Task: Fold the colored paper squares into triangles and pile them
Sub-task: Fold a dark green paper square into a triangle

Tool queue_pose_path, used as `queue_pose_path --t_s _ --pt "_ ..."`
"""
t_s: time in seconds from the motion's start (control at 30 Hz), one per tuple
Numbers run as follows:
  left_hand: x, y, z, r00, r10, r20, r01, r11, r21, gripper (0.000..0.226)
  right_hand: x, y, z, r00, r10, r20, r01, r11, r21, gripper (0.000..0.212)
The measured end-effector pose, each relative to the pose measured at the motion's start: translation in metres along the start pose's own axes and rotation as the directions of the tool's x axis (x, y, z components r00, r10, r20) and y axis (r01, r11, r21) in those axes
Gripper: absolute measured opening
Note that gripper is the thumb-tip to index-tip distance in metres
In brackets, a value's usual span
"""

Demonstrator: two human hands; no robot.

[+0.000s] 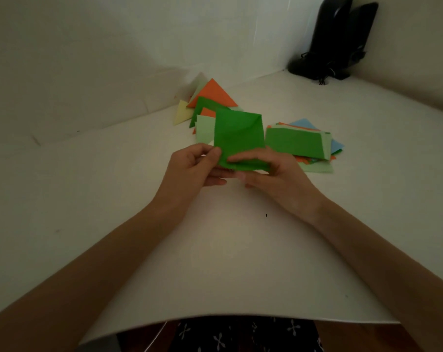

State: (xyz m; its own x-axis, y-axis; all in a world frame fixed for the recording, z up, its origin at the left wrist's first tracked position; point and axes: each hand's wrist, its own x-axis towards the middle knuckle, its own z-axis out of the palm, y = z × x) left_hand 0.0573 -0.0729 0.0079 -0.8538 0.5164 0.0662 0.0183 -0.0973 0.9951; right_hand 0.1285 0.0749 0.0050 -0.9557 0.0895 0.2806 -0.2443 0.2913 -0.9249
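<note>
Between left hand (189,166) and right hand (275,171), green paper square (238,133), apparently part-folded

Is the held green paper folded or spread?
Partly folded: the green paper curls over at its near edge, where left hand and right hand pinch it.

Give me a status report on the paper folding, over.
Left hand and right hand pinch green square, mid-fold. Triangle pile behind, unfolded stack at right. Nothing blocking.
</note>
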Motion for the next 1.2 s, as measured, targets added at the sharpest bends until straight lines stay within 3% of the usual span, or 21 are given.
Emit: queue_pose_path --t_s 0.2,0.4,0.5,0.6,0.8,1.0,1.1,1.2 --pt "-0.004 0.001 0.004 0.989 -0.005 0.147 0.012 0.999 -0.046 0.015 0.002 0.001 -0.003 0.982 0.033 -0.188 -0.020 0.998 0.068 0.011" --pt "-0.006 0.000 0.005 0.984 -0.015 0.178 0.014 1.000 0.005 0.006 0.001 0.002 -0.001 0.965 0.056 -0.255 -0.047 0.998 0.039 0.023" --pt "-0.003 -0.001 0.003 0.986 -0.043 0.163 0.047 0.999 -0.022 0.009 0.001 0.001 -0.003 0.953 0.111 -0.281 -0.064 0.983 0.171 0.030" --pt "-0.001 -0.001 0.000 0.986 -0.070 0.152 0.081 0.994 -0.067 0.012 0.001 0.000 -0.008 0.950 0.152 -0.273 -0.057 0.944 0.326 0.030" --pt "0.000 -0.002 0.001 0.984 -0.078 0.157 0.086 0.995 -0.041 0.014 0.001 0.001 -0.011 0.961 0.157 -0.227 -0.077 0.943 0.323 0.032" --pt "0.003 0.001 -0.002 0.992 -0.097 0.086 0.107 0.988 -0.115 0.023 0.001 -0.001 -0.015 0.995 0.095 0.006 -0.094 0.981 0.172 0.040" --pt "0.005 0.003 -0.002 0.986 -0.139 0.094 0.149 0.983 -0.112 0.024 0.002 0.001 -0.012 0.996 0.093 -0.005 -0.092 0.995 0.047 0.030" --pt "0.005 0.004 -0.003 0.977 -0.161 0.137 0.176 0.978 -0.108 0.027 0.004 0.002 -0.012 0.997 0.053 -0.058 -0.050 0.997 0.054 0.024"
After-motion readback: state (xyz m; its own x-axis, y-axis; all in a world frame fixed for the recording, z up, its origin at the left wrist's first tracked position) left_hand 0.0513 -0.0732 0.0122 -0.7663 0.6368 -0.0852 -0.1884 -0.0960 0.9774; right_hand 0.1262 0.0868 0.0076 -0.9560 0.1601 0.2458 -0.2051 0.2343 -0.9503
